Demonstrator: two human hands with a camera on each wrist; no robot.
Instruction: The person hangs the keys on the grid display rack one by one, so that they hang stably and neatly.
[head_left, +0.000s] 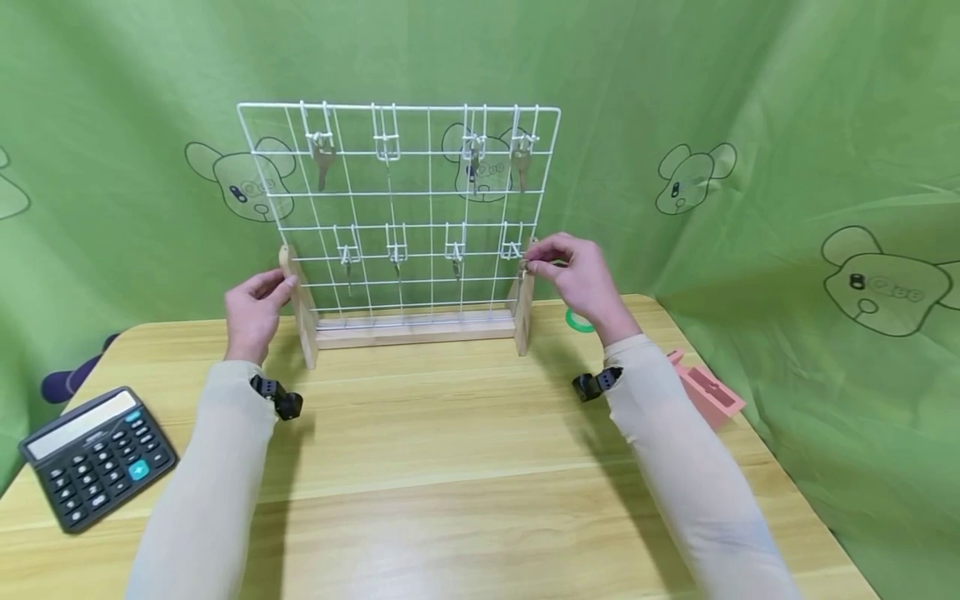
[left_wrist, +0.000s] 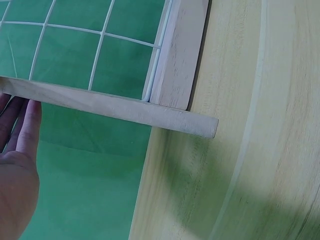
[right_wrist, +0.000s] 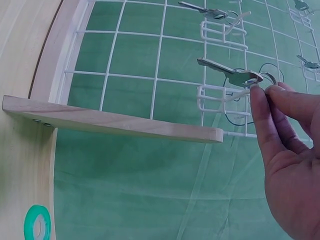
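Note:
A white wire grid stands in a wooden frame. At its right post my right hand pinches the ring of a key between thumb and fingertips. The key's blade points away from the hand, beside the lowest right wire hook. A thin wire loop shows behind the ring in the right wrist view. My left hand touches the left wooden post with its fingertips, the fingers fairly straight. Other keys hang from hooks in two rows on the grid.
A black calculator lies at the left of the table. Behind the right forearm is a pink box-like object. A green ring lies near the right post. Green printed cloth hangs behind; a purple object shows at the left edge.

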